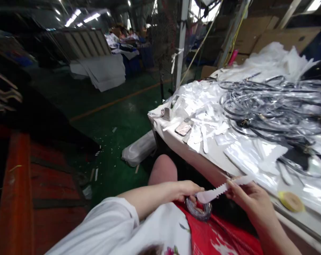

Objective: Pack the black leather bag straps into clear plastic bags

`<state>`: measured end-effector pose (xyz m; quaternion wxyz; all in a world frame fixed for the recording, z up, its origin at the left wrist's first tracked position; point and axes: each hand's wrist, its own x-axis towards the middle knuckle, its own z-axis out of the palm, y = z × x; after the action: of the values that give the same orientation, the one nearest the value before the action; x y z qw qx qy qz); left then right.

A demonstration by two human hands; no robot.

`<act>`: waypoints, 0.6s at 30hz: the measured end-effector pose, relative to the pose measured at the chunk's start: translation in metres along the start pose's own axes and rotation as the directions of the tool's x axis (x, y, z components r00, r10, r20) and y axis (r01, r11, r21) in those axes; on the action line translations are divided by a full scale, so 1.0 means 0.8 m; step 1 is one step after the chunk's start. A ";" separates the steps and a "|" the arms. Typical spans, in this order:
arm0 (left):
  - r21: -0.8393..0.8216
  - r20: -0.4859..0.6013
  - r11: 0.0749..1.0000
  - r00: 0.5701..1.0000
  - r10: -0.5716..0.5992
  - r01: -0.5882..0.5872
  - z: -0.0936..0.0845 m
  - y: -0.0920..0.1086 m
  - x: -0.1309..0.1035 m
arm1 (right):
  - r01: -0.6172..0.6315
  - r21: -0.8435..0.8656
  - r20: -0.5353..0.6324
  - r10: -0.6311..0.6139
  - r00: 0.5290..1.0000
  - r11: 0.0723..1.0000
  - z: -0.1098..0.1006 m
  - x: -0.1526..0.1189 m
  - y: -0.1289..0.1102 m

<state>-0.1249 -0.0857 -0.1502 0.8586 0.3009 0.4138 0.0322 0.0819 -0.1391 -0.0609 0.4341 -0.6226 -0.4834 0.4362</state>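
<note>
Over my lap, my left hand (189, 189) is closed on the upper edge of a dark, shiny coil (199, 212), a ring that looks like a wound cord or strap. A white strip with a toothed edge (215, 193) stretches from the coil's opening across to my right hand (249, 196). My right thumb and fingers pinch that strip near its far end. Its rounded left end lies against the coil beside my left fingers; whether they also grip it cannot be made out. Both hands are just off the table's front edge.
The white table (176, 138) on the right bears several black cords in clear plastic (269, 102), a phone (183, 127), another toothed white strip (204, 139) and a yellow tape roll (291, 201). A wrapped roll (139, 148) lies on the green floor. A red wooden bench (50, 198) stands left.
</note>
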 end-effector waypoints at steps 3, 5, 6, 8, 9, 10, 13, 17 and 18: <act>0.189 -0.060 0.982 0.998 -0.016 0.028 0.005 -0.005 -0.009 | 0.072 -0.059 0.023 -0.071 0.997 0.996 0.014 -0.012 0.011; 0.326 -0.108 0.945 0.994 0.035 0.003 0.011 -0.002 -0.011 | 0.136 -0.162 0.024 -0.133 0.991 0.978 0.014 -0.023 0.017; 0.364 -0.119 0.931 0.991 0.054 -0.007 0.013 0.000 -0.011 | 0.176 -0.218 0.031 -0.174 0.984 0.960 0.013 -0.028 0.019; 0.397 -0.142 0.918 0.987 0.074 -0.012 0.017 0.004 -0.009 | 0.274 -0.329 0.061 -0.269 0.961 0.904 0.013 -0.040 0.018; 0.405 -0.154 0.914 0.985 0.076 -0.007 0.019 0.005 -0.008 | 0.322 -0.381 0.086 -0.314 0.946 0.866 0.013 -0.046 0.016; 0.419 -0.166 0.908 0.983 0.079 -0.002 0.020 0.006 -0.007 | 0.363 -0.432 0.114 -0.349 0.930 0.826 0.015 -0.052 0.014; 0.452 -0.192 0.892 0.977 0.088 0.008 0.022 0.007 -0.006 | 0.472 -0.570 0.194 -0.448 0.873 0.673 0.022 -0.065 0.007; 0.470 -0.204 0.883 0.973 0.109 0.000 0.025 0.007 -0.009 | 0.552 -0.672 0.179 -0.615 0.768 0.494 0.029 -0.071 0.002; 0.470 -0.204 0.882 0.972 0.116 -0.007 0.026 0.008 -0.010 | 0.542 -0.686 0.163 -0.624 0.764 0.485 0.030 -0.070 0.002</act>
<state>-0.1138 -0.0932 -0.1317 0.7067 0.5058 0.4947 -0.0068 0.0506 -0.1918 -0.0616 0.3120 -0.5591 -0.7681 0.0115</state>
